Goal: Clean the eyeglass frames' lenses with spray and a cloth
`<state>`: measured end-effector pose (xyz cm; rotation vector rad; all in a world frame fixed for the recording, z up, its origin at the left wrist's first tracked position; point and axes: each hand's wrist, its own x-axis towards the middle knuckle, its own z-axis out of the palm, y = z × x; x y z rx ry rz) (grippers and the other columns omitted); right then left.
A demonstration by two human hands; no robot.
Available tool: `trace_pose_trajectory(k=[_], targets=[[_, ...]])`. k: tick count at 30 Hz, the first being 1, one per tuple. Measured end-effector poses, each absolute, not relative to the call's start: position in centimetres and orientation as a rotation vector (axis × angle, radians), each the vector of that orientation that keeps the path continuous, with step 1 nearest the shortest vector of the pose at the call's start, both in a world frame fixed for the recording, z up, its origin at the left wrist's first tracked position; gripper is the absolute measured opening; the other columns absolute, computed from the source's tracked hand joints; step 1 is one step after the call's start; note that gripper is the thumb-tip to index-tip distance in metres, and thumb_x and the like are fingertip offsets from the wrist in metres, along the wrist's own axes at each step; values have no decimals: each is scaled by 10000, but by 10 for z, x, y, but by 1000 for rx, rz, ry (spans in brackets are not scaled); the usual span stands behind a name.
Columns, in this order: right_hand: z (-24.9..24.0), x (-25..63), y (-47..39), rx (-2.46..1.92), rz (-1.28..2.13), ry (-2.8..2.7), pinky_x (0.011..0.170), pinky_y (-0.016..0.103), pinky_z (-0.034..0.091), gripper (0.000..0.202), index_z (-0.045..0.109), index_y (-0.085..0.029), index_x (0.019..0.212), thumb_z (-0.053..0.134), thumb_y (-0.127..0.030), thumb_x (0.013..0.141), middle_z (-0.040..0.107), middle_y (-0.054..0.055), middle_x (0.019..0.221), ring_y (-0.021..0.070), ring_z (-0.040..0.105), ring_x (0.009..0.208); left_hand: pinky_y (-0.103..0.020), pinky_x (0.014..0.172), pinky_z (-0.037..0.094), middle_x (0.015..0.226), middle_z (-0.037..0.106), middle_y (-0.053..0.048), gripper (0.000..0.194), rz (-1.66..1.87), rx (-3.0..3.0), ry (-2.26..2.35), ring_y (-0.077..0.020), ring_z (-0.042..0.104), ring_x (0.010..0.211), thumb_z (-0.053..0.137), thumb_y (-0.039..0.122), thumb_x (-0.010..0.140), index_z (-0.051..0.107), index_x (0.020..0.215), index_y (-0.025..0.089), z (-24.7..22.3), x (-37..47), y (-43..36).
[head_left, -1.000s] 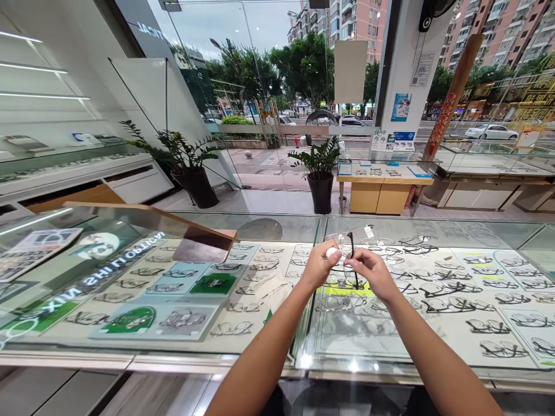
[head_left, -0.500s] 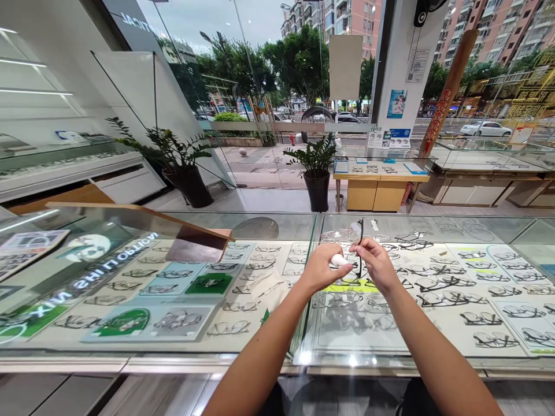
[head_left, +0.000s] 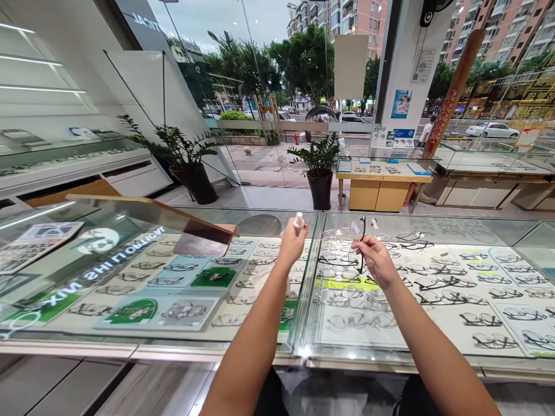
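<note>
My left hand [head_left: 293, 241] is closed round a small white bottle [head_left: 299, 219] with a nozzle-like top, held upright above the glass counter left of the joint between two panes. My right hand [head_left: 373, 257] pinches a pair of dark-framed glasses [head_left: 363, 228] by the frame, raised over the right-hand part of the counter. The glasses are turned nearly edge-on, so one dark rim shows as a vertical line. Below both hands, rows of display glasses [head_left: 446, 283] lie under the glass of the showcase [head_left: 314, 332].
On the counter's left stands a slanted wooden-edged board [head_left: 203, 240], near a printed sheet [head_left: 39, 245]. Beyond the counter are two potted plants [head_left: 319, 190] and a smaller display table [head_left: 384, 170]. A large window faces the street.
My left hand has moved away to the left and forward with the white bottle, which has tipped upright. My right hand keeps the glasses in about the same place.
</note>
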<state>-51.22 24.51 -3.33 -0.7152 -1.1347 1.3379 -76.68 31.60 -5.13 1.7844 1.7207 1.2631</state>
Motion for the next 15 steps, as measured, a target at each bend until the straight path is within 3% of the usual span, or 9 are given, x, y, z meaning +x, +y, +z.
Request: trace_pose_trajectory(k=[3, 7, 15], targets=[[-33, -511, 247, -713, 1347, -1126, 881, 333, 457, 491, 620, -228, 747, 927, -605, 681, 709, 15, 833, 177, 583, 848, -352, 976, 467, 1186, 669, -96, 116, 1188, 1710, 1875, -256, 625, 1145, 535, 264, 944, 574, 1040, 212, -54, -789, 328], [-34, -510, 249, -672, 1396, -1078, 789, 302, 440, 482, 620, -221, 735, 947, -567, 663, 697, 13, 839, 152, 528, 789, -379, 917, 471, 1051, 692, -125, 98, 986, 1608, 2048, -316, 653, 1072, 659, 248, 860, 576, 874, 200, -63, -810, 335], [-35, -508, 251, -641, 1482, -1021, 774, 283, 436, 477, 631, -219, 749, 978, -528, 639, 718, 10, 855, 137, 528, 777, -316, 773, 461, 1122, 760, -111, 267, 766, 1468, 2140, -277, 711, 992, 735, 213, 813, 560, 1015, 218, -75, -825, 340]])
